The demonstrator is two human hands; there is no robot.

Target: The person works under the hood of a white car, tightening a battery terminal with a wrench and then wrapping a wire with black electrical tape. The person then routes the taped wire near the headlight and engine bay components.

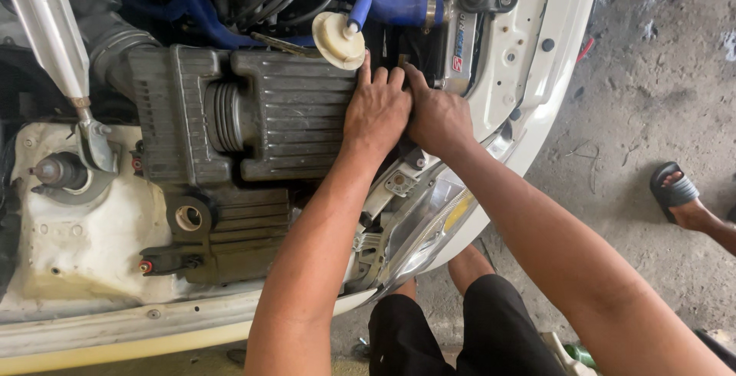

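A ribbed black plastic air-filter box [253,123] fills the middle of a white car's engine bay. My left hand [376,108] lies flat on the box's right end, fingers pointing up. My right hand [438,119] presses beside it, fingers tucked into the gap between the box and the white front panel [510,54]. What the fingertips touch is hidden. Neither hand shows a tool.
A cream round cap [339,39] and blue hoses [383,4] sit just above my hands. A silver strut bar [50,31] crosses the top left. The headlight [429,223] lies under my forearms. Another person's sandalled foot [678,196] stands on the concrete floor at right.
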